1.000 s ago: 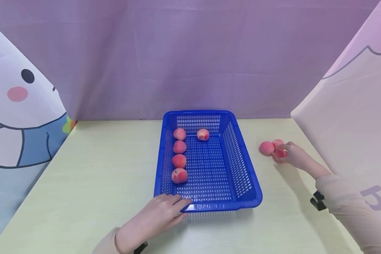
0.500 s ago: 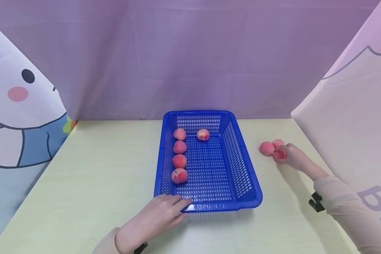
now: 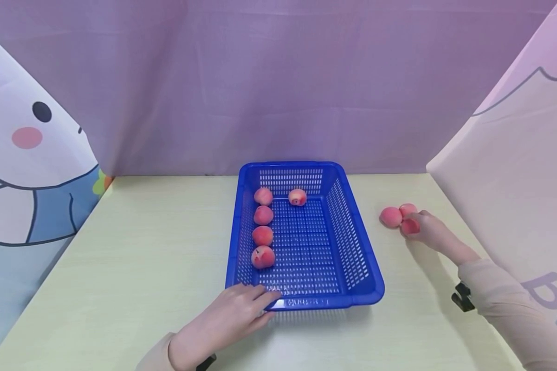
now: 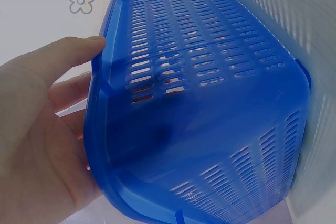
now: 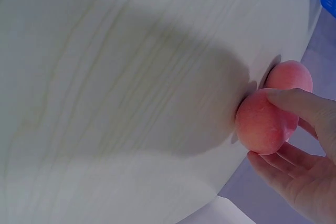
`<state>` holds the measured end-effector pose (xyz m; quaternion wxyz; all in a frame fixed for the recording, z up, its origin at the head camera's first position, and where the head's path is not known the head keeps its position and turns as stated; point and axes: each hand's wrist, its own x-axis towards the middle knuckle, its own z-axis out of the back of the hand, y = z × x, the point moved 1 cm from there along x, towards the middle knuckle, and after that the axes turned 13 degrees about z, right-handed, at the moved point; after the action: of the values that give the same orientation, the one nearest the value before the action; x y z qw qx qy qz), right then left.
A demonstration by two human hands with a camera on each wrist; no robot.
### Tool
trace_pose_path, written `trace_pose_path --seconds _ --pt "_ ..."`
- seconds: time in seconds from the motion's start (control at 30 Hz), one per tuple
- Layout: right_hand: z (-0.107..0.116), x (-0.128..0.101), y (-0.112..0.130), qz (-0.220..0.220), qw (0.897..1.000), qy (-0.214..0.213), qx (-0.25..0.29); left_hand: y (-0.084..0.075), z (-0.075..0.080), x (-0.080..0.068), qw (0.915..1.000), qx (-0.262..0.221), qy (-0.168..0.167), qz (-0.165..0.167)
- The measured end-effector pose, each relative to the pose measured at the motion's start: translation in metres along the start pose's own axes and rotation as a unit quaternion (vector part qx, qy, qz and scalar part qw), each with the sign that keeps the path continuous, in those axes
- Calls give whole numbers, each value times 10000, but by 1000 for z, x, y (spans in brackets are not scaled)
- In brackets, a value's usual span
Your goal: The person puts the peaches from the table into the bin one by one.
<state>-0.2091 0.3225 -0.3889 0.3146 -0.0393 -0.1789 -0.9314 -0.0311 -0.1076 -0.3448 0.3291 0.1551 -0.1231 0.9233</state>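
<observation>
My left hand (image 3: 234, 312) grips the near left corner of a blue perforated basket (image 3: 353, 300), thumb on one side of the rim and fingers over the other. Inside, a column of several peaches (image 3: 263, 236) runs along the left wall, and a single peach (image 3: 297, 197) sits near the back wall. Off to the right, my right hand (image 3: 431, 232) pinches a peach (image 5: 261, 121) between thumb and fingers. Touching or very close to it on the table are a pink peach (image 3: 391, 217) and another peach (image 3: 408, 209) behind, partly hidden by the hand.
The pale wood-grain table (image 3: 144, 247) extends on both sides of the basket. A purple cloth (image 3: 278, 87) closes off the back. Printed panels stand at the left (image 3: 28, 180) and right (image 3: 515, 180).
The right hand's fingers have settled slightly around the peach, and the right forearm has shifted a little. The left hand and the basket have stayed put.
</observation>
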Motion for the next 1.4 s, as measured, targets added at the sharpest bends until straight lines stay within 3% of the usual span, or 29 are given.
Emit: trace_pose_path --seconds 0.37,0.87,1.07,1.4 --pt "1 0 2 -57 9999 60 -66 0 0 -1 9997 -2 -207 -94" --pt "8 2 11 316 9994 82 -148 0 0 0 9999 -86 120 83" --pt "16 3 14 601 9976 -163 -315 0 -1 -1 10000 -66 19 45" --pt "28 9 17 687 9964 -26 -493 0 -1 0 9999 -61 76 83"
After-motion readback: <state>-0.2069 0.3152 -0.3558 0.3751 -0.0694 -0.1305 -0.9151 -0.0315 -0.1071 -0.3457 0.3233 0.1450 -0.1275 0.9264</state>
